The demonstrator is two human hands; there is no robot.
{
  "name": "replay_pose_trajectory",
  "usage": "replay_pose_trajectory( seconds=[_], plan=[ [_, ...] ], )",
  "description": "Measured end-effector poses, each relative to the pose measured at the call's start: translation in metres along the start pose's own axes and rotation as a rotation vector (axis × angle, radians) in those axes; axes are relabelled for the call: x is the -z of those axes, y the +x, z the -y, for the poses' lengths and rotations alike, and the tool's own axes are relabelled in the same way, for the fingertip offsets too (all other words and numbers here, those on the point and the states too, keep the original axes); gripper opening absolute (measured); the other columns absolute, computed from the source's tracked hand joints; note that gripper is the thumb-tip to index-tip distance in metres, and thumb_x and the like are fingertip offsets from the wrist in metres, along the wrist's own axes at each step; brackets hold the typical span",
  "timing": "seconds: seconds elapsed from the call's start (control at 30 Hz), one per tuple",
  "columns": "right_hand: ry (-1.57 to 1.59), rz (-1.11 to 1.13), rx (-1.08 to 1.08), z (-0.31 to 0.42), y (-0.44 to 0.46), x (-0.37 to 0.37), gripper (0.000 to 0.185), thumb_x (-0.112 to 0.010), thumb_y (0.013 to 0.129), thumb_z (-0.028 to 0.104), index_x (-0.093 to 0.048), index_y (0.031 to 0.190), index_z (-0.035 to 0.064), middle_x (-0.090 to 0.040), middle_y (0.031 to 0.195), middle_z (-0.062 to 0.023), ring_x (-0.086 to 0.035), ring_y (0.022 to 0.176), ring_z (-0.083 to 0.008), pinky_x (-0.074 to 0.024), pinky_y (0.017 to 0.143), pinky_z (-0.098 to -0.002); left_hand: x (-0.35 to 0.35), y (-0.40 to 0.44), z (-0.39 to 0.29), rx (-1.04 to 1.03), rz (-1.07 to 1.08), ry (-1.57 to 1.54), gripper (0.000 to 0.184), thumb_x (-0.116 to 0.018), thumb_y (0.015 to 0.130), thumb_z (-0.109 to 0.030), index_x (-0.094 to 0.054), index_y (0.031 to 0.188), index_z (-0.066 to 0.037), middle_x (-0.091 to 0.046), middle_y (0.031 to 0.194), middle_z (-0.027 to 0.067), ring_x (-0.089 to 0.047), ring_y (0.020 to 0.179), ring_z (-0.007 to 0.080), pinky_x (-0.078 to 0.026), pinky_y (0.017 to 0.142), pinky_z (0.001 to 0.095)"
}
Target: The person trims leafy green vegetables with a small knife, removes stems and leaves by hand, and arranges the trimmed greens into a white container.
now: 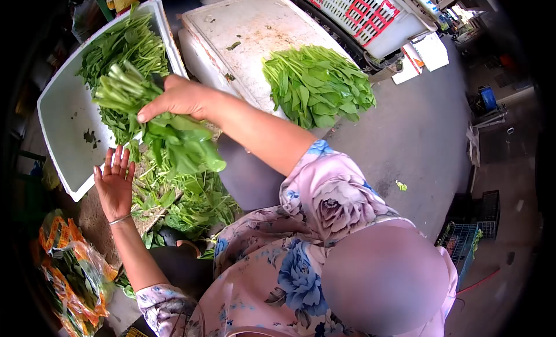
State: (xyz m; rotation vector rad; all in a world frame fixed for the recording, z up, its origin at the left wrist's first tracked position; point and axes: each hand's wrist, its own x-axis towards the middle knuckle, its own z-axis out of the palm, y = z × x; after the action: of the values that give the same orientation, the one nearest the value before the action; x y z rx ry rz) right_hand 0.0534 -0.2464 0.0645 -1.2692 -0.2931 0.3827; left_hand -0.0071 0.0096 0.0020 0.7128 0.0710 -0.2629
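My right hand (176,99) grips a bunch of leafy greens (185,141), its pale cut stems toward the white foam box and its leaves hanging toward me. Below and left of it, my left hand (117,183) is open, palm up and fingers stretched, by the box's near edge, holding nothing. The white foam box (58,125) has more greens (130,47) piled along its right side. Another neat pile of leafy greens (318,85) lies on the stained white foam lid (231,24) to the right.
Loose leaves and stems (185,201) cover the ground between my arms. At lower left lies an orange-printed plastic bag (75,273) with greens inside. A white basket with red strips (359,15) stands at the back. Crates (460,244) sit on the floor at right.
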Motion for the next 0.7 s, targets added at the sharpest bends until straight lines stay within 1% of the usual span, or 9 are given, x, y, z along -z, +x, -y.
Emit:
replay_pose_trajectory(
  seconds=[0.17, 0.3, 0.33, 0.4, 0.47, 0.57, 0.6, 0.63, 0.7],
  plan=[
    [-0.697, -0.26, 0.29, 0.159, -0.112, 0.098, 0.05, -0.077, 0.059, 0.01, -0.054, 0.102, -0.0004, -0.061, 0.088, -0.0101, -0.059, 0.079, -0.0168, -0.0476, 0.075, -0.0296, 0.017, 0.004, 0.012, 0.05, 0.014, 0.223, 0.053, -0.05, 0.086, -0.037, -0.035, 0.13, -0.011, -0.046, 0.125, 0.0059, -0.043, 0.116, 0.0186, -0.036, 0.093, 0.0342],
    [-1.369, -0.634, 0.079, 0.232, -0.188, 0.174, 0.038, -0.07, 0.067, 0.014, -0.057, 0.099, -0.001, -0.061, 0.081, -0.005, -0.056, 0.067, -0.0103, -0.0469, 0.067, -0.0258, 0.017, 0.008, 0.024, 0.098, -0.037, 0.285, 0.052, -0.053, 0.085, -0.036, -0.038, 0.128, -0.012, -0.05, 0.12, 0.0035, -0.047, 0.11, 0.0176, -0.037, 0.091, 0.0341],
    [-1.341, -0.675, -0.108, 0.239, -0.2, 0.203, 0.051, -0.074, 0.06, 0.018, -0.056, 0.104, -0.0006, -0.063, 0.082, -0.0118, -0.06, 0.073, -0.0175, -0.048, 0.07, -0.0294, 0.017, 0.009, 0.026, 0.116, -0.056, 0.298, 0.052, -0.054, 0.084, -0.035, -0.039, 0.127, -0.012, -0.052, 0.117, 0.0025, -0.048, 0.108, 0.0173, -0.037, 0.09, 0.0342],
    [-1.544, -0.721, -0.192, 0.232, -0.218, 0.234, 0.053, -0.074, 0.059, 0.019, -0.057, 0.105, -0.0001, -0.064, 0.078, -0.0134, -0.061, 0.074, -0.0201, -0.0473, 0.072, -0.03, 0.023, 0.013, 0.032, 0.136, -0.094, 0.33, 0.051, -0.054, 0.084, -0.035, -0.04, 0.127, -0.011, -0.053, 0.114, 0.0019, -0.049, 0.106, 0.0172, -0.038, 0.089, 0.034],
    [-1.57, -0.826, -0.343, 0.196, -0.222, 0.28, 0.067, -0.077, 0.057, 0.025, -0.052, 0.112, -0.0044, -0.061, 0.098, -0.0203, -0.059, 0.091, -0.0284, -0.0433, 0.085, -0.0314, 0.02, 0.016, 0.038, 0.156, -0.169, 0.379, 0.049, -0.055, 0.084, -0.034, -0.041, 0.125, -0.011, -0.056, 0.107, 0.0002, -0.051, 0.102, 0.0166, -0.04, 0.086, 0.0335],
    [-1.567, -0.744, -0.637, 0.106, -0.217, 0.308, 0.085, -0.067, 0.064, 0.054, -0.042, 0.122, -0.0032, -0.05, 0.118, -0.0229, -0.048, 0.111, -0.031, -0.037, 0.095, -0.0339, 0.028, 0.02, 0.043, 0.186, -0.187, 0.367, 0.048, -0.054, 0.084, -0.034, -0.041, 0.125, -0.012, -0.057, 0.106, 0.0002, -0.052, 0.102, 0.0166, -0.04, 0.084, 0.0331],
    [-1.451, -0.677, -0.408, 0.031, -0.219, 0.398, 0.089, -0.058, 0.067, 0.063, -0.038, 0.126, -0.0008, -0.047, 0.121, -0.0226, -0.046, 0.113, -0.0313, -0.0361, 0.096, -0.0348, 0.027, 0.02, 0.045, 0.177, -0.21, 0.373, 0.047, -0.053, 0.085, -0.033, -0.041, 0.125, -0.011, -0.057, 0.105, 0.0004, -0.052, 0.101, 0.0168, -0.04, 0.084, 0.0333],
    [-1.458, -0.821, -0.657, 0.036, -0.217, 0.367, 0.078, -0.057, 0.073, 0.057, -0.037, 0.128, 0.0046, -0.052, 0.118, -0.0182, -0.051, 0.106, -0.0311, -0.0384, 0.091, -0.0346, 0.027, 0.021, 0.045, 0.174, -0.22, 0.377, 0.047, -0.053, 0.085, -0.033, -0.041, 0.125, -0.011, -0.057, 0.105, 0.0003, -0.052, 0.101, 0.0168, -0.04, 0.084, 0.0333],
    [-1.327, -0.708, -0.555, 0.051, -0.221, 0.364, 0.077, -0.054, 0.074, 0.057, -0.037, 0.127, 0.0037, -0.054, 0.114, -0.018, -0.053, 0.103, -0.0308, -0.0404, 0.088, -0.0342, 0.032, 0.02, 0.045, 0.165, -0.239, 0.348, 0.047, -0.052, 0.085, -0.033, -0.041, 0.125, -0.011, -0.057, 0.105, 0.0005, -0.052, 0.101, 0.0173, -0.04, 0.084, 0.0336]
  ],
)
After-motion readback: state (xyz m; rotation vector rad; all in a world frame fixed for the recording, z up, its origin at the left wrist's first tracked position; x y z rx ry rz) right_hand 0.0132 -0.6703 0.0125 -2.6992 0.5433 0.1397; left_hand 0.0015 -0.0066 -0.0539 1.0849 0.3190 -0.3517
